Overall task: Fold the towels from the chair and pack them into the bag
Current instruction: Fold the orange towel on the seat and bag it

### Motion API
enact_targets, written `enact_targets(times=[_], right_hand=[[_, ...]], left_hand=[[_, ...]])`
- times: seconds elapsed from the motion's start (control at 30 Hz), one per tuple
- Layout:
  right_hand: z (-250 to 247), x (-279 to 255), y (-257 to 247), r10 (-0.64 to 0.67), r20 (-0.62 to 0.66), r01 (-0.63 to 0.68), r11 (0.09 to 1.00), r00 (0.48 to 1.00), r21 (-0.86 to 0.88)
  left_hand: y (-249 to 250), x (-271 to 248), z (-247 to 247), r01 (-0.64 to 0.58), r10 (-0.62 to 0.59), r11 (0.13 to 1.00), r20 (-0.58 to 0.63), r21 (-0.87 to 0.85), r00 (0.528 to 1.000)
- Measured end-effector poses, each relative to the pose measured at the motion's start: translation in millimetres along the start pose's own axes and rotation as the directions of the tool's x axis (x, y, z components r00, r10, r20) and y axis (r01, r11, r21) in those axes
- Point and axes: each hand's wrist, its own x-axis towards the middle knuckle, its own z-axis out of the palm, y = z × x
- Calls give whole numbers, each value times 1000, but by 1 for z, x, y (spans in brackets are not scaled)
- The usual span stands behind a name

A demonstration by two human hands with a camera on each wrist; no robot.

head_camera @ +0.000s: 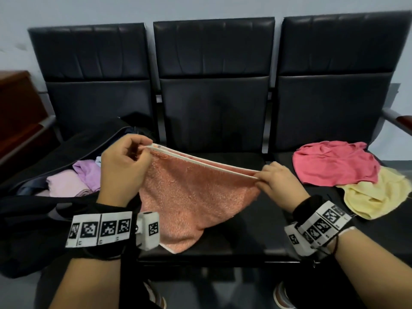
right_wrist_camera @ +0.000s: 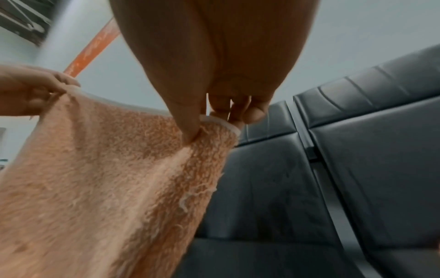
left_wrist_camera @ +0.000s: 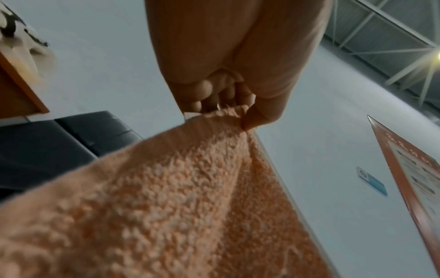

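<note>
An orange towel (head_camera: 196, 197) is held doubled over the middle seat (head_camera: 223, 157), its two white-trimmed edges brought together along the top. That top edge is pinched at one end by the left hand (head_camera: 123, 162) and at the other by the right hand (head_camera: 277, 181), thumb against curled fingers (right_wrist_camera: 238, 116) in both wrist views. The long axis runs hand to hand, sloping down toward the right hand. Left of the towel, nearer the left hand, the open bag (head_camera: 66, 170) is seen with folded cloths inside. Right of it, a pink towel (head_camera: 334, 166) and a yellow towel (head_camera: 376, 195) lie unfolded.
</note>
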Motion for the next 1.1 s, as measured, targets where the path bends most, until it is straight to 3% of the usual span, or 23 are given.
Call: enact_targets(times=[0.13,0.27,0.33,0.47,0.6,0.93,1.1], right_hand=[[-23,10,3,37,-68,-35,999,997,33],[-42,16,6,-4,-77,6,1000,997,23],[-53,16,6,-10,-164,11,1000,986,11],[-69,13,5,125,-388,-8,958,913,288],[-75,11,2,254,-449,4,867,857,499],[-133,-20,-16,288,-599,128,822,747,555],[-140,-11,-8,251,-576,116,844,778,523]], left_hand=[[0,7,-4,-10,10,997,-11,70,1000],[-8,10,-5,-50,53,992,-22,115,998],[-12,13,-6,-49,54,990,-32,129,998],[-16,16,-12,-47,56,992,-72,120,996],[-13,14,-16,-44,56,991,-91,126,994],[40,7,-43,-98,102,995,-179,32,979],[40,20,-43,-77,75,997,-148,-13,986]])
